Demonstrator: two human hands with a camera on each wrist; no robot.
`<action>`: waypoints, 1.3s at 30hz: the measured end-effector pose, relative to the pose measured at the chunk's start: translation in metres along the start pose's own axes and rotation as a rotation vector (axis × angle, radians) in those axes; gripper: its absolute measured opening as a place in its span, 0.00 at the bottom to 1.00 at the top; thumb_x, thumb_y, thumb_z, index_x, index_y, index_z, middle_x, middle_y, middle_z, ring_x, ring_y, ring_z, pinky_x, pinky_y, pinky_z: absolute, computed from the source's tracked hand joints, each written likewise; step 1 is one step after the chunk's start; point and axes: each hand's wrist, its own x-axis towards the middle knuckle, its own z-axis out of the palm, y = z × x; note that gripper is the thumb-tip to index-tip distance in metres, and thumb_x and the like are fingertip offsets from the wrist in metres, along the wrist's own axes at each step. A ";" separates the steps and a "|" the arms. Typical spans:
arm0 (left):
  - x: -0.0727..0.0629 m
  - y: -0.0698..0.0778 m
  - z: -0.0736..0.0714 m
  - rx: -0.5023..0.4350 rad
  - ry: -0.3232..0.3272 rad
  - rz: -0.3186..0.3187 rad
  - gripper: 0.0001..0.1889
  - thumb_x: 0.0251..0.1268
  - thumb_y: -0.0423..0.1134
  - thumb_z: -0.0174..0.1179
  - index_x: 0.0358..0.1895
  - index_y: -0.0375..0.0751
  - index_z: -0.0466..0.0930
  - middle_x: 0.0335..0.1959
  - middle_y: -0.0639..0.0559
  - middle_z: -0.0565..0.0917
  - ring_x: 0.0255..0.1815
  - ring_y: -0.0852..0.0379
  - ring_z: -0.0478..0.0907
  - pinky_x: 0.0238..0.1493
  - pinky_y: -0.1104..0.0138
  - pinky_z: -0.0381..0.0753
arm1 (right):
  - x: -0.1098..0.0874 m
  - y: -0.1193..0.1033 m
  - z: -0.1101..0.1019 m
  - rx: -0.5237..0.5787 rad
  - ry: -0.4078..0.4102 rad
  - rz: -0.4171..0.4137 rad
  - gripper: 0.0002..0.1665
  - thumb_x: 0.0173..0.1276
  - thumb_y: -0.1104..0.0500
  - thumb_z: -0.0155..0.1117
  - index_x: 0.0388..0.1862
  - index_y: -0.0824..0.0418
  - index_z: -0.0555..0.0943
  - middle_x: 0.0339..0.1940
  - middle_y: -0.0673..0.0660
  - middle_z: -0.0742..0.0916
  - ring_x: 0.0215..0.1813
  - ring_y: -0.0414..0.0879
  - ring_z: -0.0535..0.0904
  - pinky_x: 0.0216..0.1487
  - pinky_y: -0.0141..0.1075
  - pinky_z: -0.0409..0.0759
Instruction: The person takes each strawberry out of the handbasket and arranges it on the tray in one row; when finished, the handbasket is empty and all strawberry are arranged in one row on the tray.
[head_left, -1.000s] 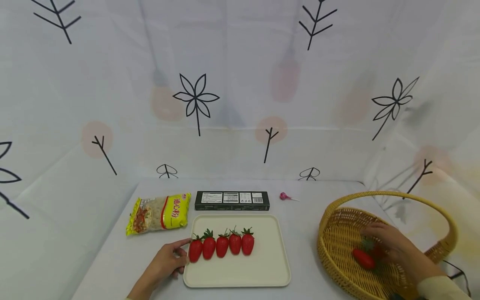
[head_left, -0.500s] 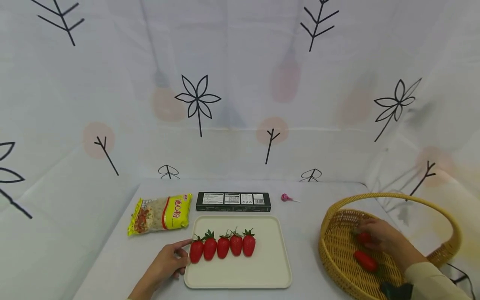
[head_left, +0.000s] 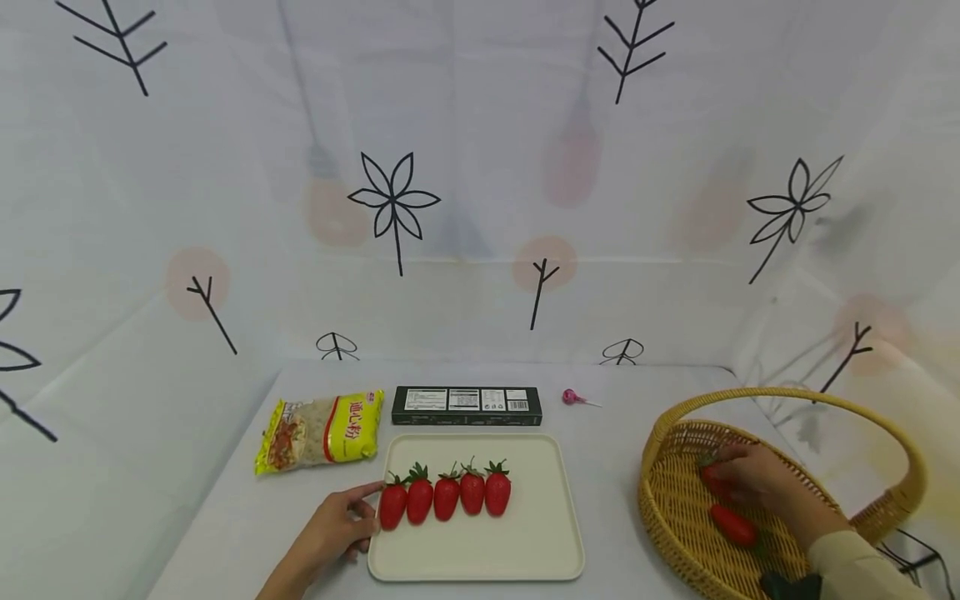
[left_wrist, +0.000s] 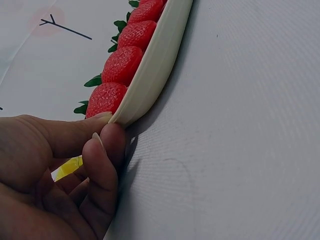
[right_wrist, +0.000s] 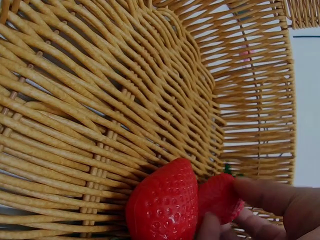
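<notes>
My left hand pinches the left rim of a cream rectangular tray between thumb and finger, close beside the leftmost strawberry. Several red strawberries stand side by side in a row on the tray, green leaves toward the back. Inside a wicker basket at the right, my right hand holds a strawberry between thumb and fingers, partly covering it. Another strawberry lies on the basket floor right next to it.
A yellow pasta bag lies behind the left hand. Behind the tray are a dark flat box and a pink lollipop. A dark green object sits low in the basket, whose tall handle arches over the right forearm.
My right hand has shifted left and back within the basket, and its fingers have come round a strawberry near the far wall. The left hand keeps its place at the tray's rim.
</notes>
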 end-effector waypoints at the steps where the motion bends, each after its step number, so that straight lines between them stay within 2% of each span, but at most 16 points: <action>1: 0.000 0.000 0.000 0.001 -0.002 -0.002 0.35 0.60 0.28 0.66 0.73 0.37 0.70 0.37 0.47 0.79 0.25 0.55 0.78 0.26 0.65 0.80 | 0.001 0.001 0.000 -0.001 0.004 0.004 0.22 0.67 0.68 0.66 0.54 0.82 0.73 0.34 0.52 0.86 0.36 0.44 0.83 0.39 0.42 0.85; 4: 0.000 -0.001 0.000 0.000 -0.009 -0.001 0.34 0.60 0.28 0.66 0.73 0.36 0.70 0.37 0.47 0.79 0.25 0.55 0.78 0.27 0.65 0.81 | 0.002 0.003 0.001 -0.027 0.019 0.011 0.14 0.65 0.65 0.70 0.45 0.73 0.79 0.33 0.48 0.85 0.35 0.43 0.83 0.37 0.41 0.83; 8: 0.000 0.000 0.000 0.000 -0.014 0.004 0.34 0.60 0.28 0.67 0.73 0.36 0.70 0.37 0.47 0.79 0.25 0.55 0.79 0.27 0.64 0.81 | 0.001 0.004 0.000 -0.024 0.013 0.016 0.16 0.66 0.62 0.71 0.46 0.72 0.80 0.34 0.48 0.85 0.37 0.43 0.81 0.39 0.41 0.83; 11: 0.001 0.002 -0.002 0.007 -0.011 0.011 0.34 0.60 0.28 0.67 0.73 0.37 0.71 0.37 0.47 0.79 0.25 0.55 0.78 0.27 0.64 0.81 | -0.002 0.001 -0.005 0.024 -0.005 0.003 0.20 0.69 0.59 0.69 0.50 0.73 0.78 0.36 0.48 0.83 0.38 0.42 0.81 0.40 0.41 0.85; 15: 0.002 0.005 -0.003 0.018 -0.001 0.009 0.34 0.60 0.28 0.67 0.73 0.38 0.71 0.37 0.47 0.79 0.24 0.55 0.78 0.26 0.64 0.81 | -0.011 -0.008 -0.014 0.068 -0.019 -0.018 0.38 0.73 0.56 0.65 0.68 0.82 0.64 0.40 0.50 0.83 0.39 0.41 0.83 0.43 0.40 0.87; 18: 0.002 0.005 -0.003 0.018 0.004 0.000 0.34 0.60 0.28 0.68 0.73 0.38 0.71 0.37 0.47 0.79 0.24 0.55 0.78 0.26 0.65 0.81 | -0.019 -0.015 -0.020 0.134 -0.021 -0.026 0.34 0.74 0.55 0.64 0.67 0.79 0.68 0.39 0.49 0.85 0.38 0.41 0.84 0.42 0.40 0.87; 20: 0.001 0.005 -0.002 0.017 0.006 0.000 0.34 0.60 0.28 0.68 0.72 0.38 0.71 0.37 0.47 0.79 0.24 0.55 0.78 0.26 0.65 0.80 | -0.025 -0.018 -0.023 0.190 -0.027 -0.025 0.25 0.74 0.56 0.65 0.62 0.71 0.75 0.38 0.48 0.86 0.38 0.41 0.84 0.42 0.39 0.87; 22: 0.001 0.005 -0.001 0.017 0.009 0.003 0.34 0.60 0.28 0.68 0.72 0.38 0.72 0.37 0.47 0.79 0.24 0.55 0.78 0.26 0.64 0.80 | -0.031 -0.020 -0.026 0.261 -0.046 -0.029 0.11 0.74 0.58 0.65 0.52 0.60 0.80 0.38 0.47 0.86 0.39 0.41 0.85 0.43 0.38 0.87; 25: 0.000 0.005 0.000 0.019 0.015 0.004 0.34 0.60 0.28 0.68 0.72 0.38 0.72 0.37 0.47 0.79 0.24 0.55 0.77 0.26 0.64 0.80 | -0.041 -0.022 -0.028 0.321 -0.077 -0.038 0.04 0.75 0.59 0.64 0.46 0.52 0.82 0.39 0.48 0.87 0.41 0.43 0.86 0.45 0.38 0.87; 28: 0.000 0.005 0.000 0.022 0.017 0.001 0.34 0.60 0.28 0.68 0.72 0.39 0.72 0.37 0.47 0.79 0.24 0.55 0.77 0.25 0.64 0.80 | -0.051 -0.024 -0.029 0.371 -0.095 -0.041 0.09 0.75 0.60 0.63 0.39 0.44 0.83 0.39 0.48 0.88 0.41 0.43 0.87 0.46 0.38 0.87; 34: 0.000 0.003 0.000 0.014 0.020 0.010 0.34 0.60 0.28 0.67 0.72 0.38 0.72 0.37 0.47 0.79 0.24 0.55 0.77 0.25 0.64 0.79 | -0.073 -0.035 -0.026 0.377 -0.103 -0.038 0.10 0.77 0.59 0.61 0.40 0.42 0.83 0.41 0.48 0.88 0.42 0.43 0.87 0.46 0.38 0.87; 39: 0.001 0.000 0.000 0.006 0.016 0.017 0.34 0.60 0.28 0.67 0.72 0.39 0.72 0.37 0.47 0.79 0.24 0.55 0.78 0.24 0.65 0.80 | -0.094 -0.049 -0.021 0.326 -0.081 -0.056 0.10 0.78 0.58 0.59 0.41 0.41 0.83 0.41 0.47 0.87 0.41 0.43 0.86 0.44 0.37 0.87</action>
